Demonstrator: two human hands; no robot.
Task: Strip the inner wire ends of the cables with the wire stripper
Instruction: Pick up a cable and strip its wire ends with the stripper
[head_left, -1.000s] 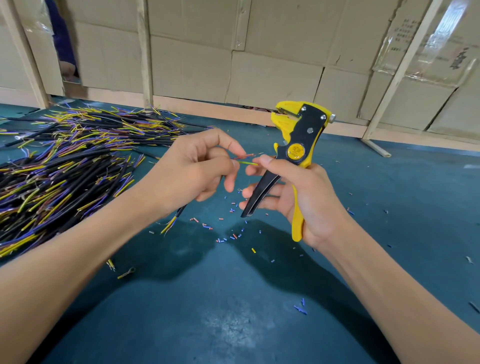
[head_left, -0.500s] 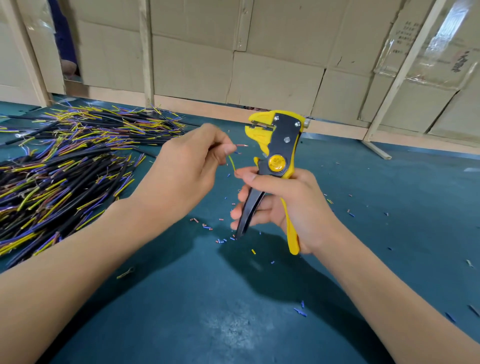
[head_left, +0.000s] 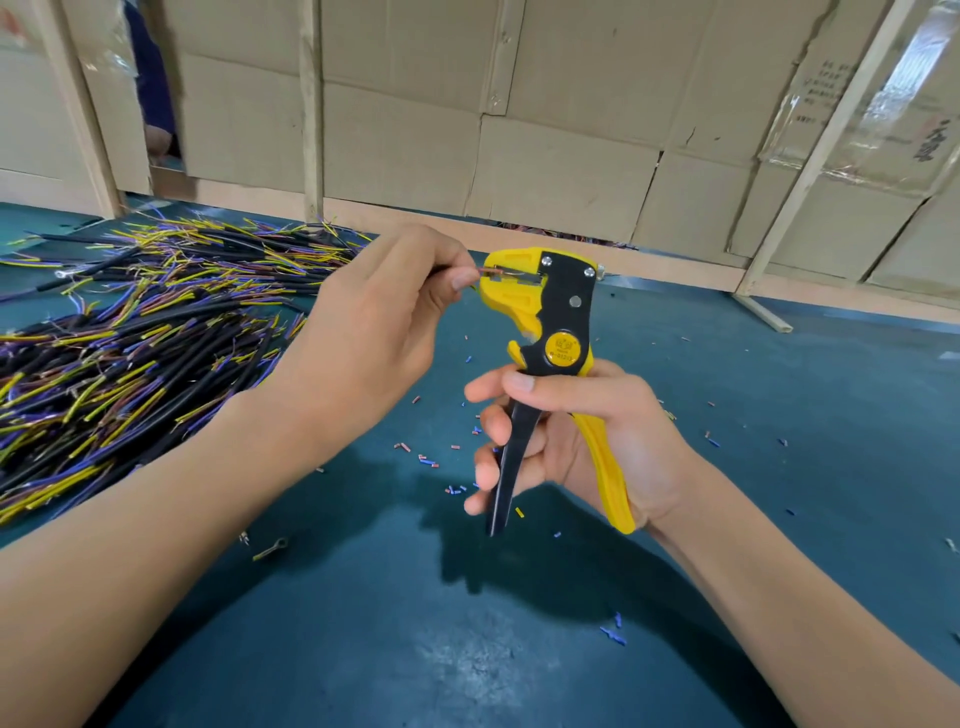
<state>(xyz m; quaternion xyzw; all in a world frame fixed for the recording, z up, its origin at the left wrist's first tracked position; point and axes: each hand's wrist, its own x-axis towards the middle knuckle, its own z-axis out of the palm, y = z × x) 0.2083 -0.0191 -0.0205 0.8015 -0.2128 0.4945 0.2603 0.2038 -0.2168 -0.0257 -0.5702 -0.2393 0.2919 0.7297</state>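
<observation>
My right hand (head_left: 582, 441) grips the handles of a yellow and black wire stripper (head_left: 550, 332), held upright with its jaws at the top. My left hand (head_left: 374, 332) pinches a cable, most of it hidden in the fist. A thin reddish inner wire (head_left: 491, 270) sticks out from the fingertips and reaches into the stripper's jaws. The handles stand spread apart.
A big pile of black cables (head_left: 130, 353) with yellow, blue and purple inner wires lies at the left on the teal table (head_left: 363, 649). Several small cut insulation bits (head_left: 431, 460) lie scattered below the hands. Cardboard panels (head_left: 561, 156) wall the far edge.
Both hands rose and came together. The stripper moved left toward my left hand, and the inner wire now lies in its jaws instead of beside them.
</observation>
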